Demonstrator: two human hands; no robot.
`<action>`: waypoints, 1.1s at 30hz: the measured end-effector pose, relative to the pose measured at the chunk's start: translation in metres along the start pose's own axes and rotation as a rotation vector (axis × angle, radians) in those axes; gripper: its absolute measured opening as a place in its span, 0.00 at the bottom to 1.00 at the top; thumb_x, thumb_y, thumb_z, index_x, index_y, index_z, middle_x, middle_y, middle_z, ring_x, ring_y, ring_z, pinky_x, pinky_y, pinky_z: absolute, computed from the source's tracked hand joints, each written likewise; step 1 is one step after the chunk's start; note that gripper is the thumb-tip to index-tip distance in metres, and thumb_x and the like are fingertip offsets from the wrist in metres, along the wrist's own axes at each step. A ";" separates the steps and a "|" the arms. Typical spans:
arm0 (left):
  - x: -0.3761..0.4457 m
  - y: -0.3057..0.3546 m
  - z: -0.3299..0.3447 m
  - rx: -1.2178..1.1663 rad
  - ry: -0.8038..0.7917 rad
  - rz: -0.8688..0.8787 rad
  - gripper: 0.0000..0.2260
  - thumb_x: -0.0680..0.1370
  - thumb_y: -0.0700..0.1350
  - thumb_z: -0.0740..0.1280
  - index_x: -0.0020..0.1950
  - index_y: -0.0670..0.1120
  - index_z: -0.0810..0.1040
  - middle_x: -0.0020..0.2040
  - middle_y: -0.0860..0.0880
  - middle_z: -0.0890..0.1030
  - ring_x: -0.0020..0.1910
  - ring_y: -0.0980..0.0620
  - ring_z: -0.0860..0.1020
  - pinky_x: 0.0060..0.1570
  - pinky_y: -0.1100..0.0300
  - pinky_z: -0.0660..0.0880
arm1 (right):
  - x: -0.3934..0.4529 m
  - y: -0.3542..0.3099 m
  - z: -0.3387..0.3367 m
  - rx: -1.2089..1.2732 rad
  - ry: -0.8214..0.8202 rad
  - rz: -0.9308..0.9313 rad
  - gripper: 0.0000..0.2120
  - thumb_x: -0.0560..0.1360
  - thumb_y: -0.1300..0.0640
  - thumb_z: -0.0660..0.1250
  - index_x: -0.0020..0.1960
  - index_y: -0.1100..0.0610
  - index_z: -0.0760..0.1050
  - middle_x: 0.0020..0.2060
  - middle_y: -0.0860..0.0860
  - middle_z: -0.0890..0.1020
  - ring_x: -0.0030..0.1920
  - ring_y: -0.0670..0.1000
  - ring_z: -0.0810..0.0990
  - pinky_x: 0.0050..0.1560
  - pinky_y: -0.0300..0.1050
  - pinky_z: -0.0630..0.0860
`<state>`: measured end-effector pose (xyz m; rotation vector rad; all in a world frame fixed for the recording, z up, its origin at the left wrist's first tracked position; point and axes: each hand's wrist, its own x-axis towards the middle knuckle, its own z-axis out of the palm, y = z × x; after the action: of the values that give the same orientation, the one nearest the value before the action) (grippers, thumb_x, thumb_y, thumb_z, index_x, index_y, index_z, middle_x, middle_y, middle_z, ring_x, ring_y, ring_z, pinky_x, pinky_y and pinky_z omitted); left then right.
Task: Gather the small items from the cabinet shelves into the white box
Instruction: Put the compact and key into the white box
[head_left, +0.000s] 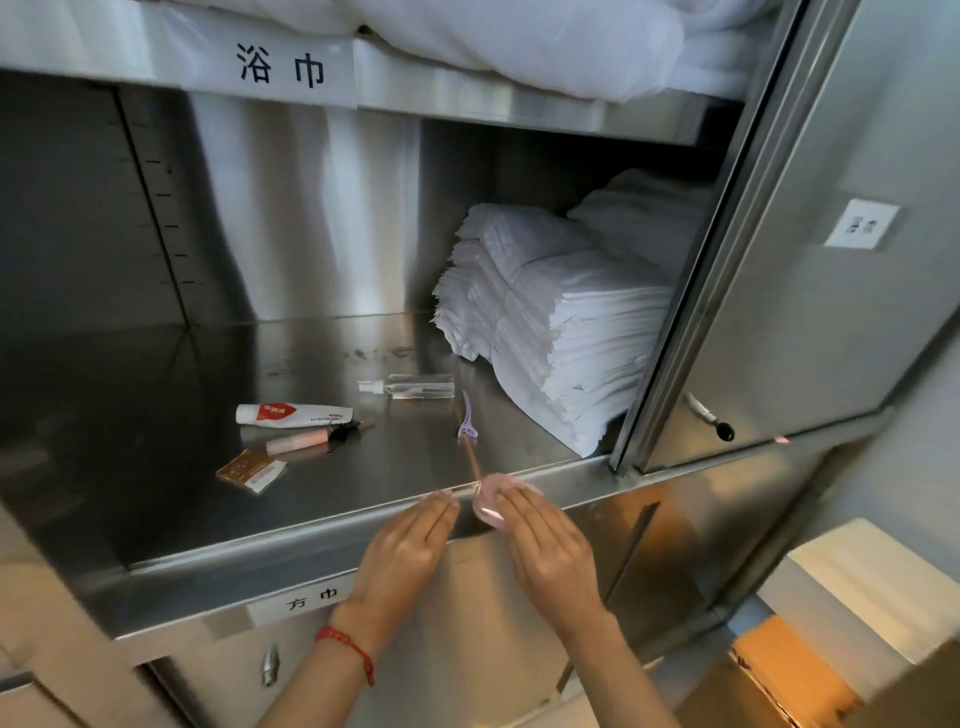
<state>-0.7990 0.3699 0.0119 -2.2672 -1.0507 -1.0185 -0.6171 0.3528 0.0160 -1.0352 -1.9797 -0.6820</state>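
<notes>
Steel cabinet shelf (363, 488) holds a toothpaste tube (293, 414), spray bottle (408, 386), purple clip (467, 419), sachet (250, 471), folded white cloths (561, 322) | white box (852, 587) low right | my left hand (402, 556) flat, released, fingertips at shelf edge | my right hand (550, 551) straight-fingered, touching a pink round item (488, 501) on the lip.

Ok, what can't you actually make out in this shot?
All in the head view:
- Pink round item: mostly covered by the right hand; the grip is unclear.
- White box: cut off by the frame edge, inside unseen.
- Toothpaste tube print: too small.
- Brown sachet text: blurred.
</notes>
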 end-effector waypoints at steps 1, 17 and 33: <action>0.002 0.004 0.002 0.000 0.013 0.014 0.18 0.67 0.32 0.55 0.44 0.36 0.84 0.45 0.40 0.84 0.41 0.46 0.84 0.37 0.56 0.81 | -0.004 0.002 -0.004 -0.010 -0.003 0.008 0.14 0.69 0.69 0.65 0.53 0.64 0.82 0.53 0.57 0.83 0.55 0.53 0.82 0.54 0.48 0.79; 0.050 0.083 0.055 -0.186 0.016 0.159 0.17 0.67 0.33 0.58 0.48 0.38 0.84 0.49 0.41 0.84 0.43 0.47 0.84 0.41 0.56 0.81 | -0.055 0.067 -0.065 -0.190 0.013 0.135 0.13 0.74 0.67 0.64 0.57 0.63 0.80 0.56 0.56 0.81 0.59 0.52 0.79 0.62 0.47 0.74; 0.127 0.219 0.121 -0.293 0.043 0.318 0.17 0.70 0.33 0.57 0.47 0.38 0.84 0.48 0.41 0.84 0.46 0.48 0.84 0.46 0.55 0.80 | -0.131 0.186 -0.146 -0.388 -0.003 0.266 0.19 0.82 0.57 0.52 0.54 0.62 0.81 0.52 0.57 0.83 0.54 0.53 0.82 0.58 0.47 0.74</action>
<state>-0.5183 0.3708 0.0157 -2.5242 -0.5238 -1.1357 -0.3551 0.2871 0.0056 -1.4988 -1.7034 -0.9345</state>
